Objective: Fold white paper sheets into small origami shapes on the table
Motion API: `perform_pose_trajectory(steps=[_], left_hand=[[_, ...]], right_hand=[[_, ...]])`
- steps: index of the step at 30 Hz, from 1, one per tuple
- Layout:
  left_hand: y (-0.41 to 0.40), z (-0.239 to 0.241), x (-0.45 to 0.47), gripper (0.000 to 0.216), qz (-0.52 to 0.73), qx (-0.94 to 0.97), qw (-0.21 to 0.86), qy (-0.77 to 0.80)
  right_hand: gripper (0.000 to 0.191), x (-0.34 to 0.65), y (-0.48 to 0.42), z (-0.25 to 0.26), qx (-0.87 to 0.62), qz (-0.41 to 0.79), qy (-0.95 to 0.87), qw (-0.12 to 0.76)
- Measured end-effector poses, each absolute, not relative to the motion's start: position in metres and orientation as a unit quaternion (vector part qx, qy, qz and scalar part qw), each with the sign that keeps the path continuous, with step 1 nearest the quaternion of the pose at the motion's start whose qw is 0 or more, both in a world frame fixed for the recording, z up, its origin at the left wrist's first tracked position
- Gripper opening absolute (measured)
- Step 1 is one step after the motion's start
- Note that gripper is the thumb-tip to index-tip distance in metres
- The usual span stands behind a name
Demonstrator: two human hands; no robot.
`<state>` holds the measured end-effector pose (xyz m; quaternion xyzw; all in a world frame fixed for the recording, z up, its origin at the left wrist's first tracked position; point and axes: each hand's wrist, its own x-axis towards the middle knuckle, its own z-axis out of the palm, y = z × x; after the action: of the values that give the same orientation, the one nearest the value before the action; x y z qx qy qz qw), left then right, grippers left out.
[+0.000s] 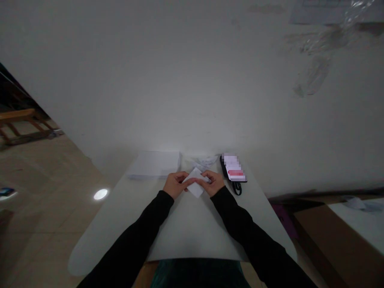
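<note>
A small folded piece of white paper (pixel 195 185) lies on the white table (pixel 186 224), diamond-shaped toward me. My left hand (pixel 175 185) pinches its left side, fingers curled on the paper. At the paper's right side my right hand (pixel 213 183) does the same, fingers closed on the edge. Both arms wear black sleeves.
A stack of white paper sheets (pixel 154 164) sits at the table's far left. Folded white paper pieces (pixel 204 161) lie behind my hands. A dark phone with a cable (pixel 233 172) rests at the far right. A cardboard box (pixel 327 232) stands to the right.
</note>
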<state>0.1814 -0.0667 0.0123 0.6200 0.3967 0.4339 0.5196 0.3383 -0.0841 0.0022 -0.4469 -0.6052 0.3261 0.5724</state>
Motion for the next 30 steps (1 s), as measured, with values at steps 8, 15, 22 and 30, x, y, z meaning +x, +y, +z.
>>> perform_pose_trajectory(steps=[8, 15, 22, 30], left_hand=[[-0.066, 0.016, 0.180, 0.028, 0.471, 0.600, 0.482, 0.432], [-0.065, 0.013, 0.176, 0.028, 0.446, 0.620, 0.480, 0.432], [-0.066, 0.012, 0.177, 0.034, 0.403, 0.654, 0.473, 0.431], [-0.064, 0.011, 0.174, 0.037, 0.390, 0.640, 0.484, 0.453]], right_hand=[[0.040, 0.335, -0.077, -0.006, -0.415, 0.440, -0.499, 0.620], [0.023, 0.339, -0.072, -0.017, -0.424, 0.450, -0.487, 0.617], [0.022, 0.340, -0.072, -0.015, -0.397, 0.451, -0.535, 0.594], [0.024, 0.341, -0.074, -0.009, -0.377, 0.472, -0.539, 0.587]])
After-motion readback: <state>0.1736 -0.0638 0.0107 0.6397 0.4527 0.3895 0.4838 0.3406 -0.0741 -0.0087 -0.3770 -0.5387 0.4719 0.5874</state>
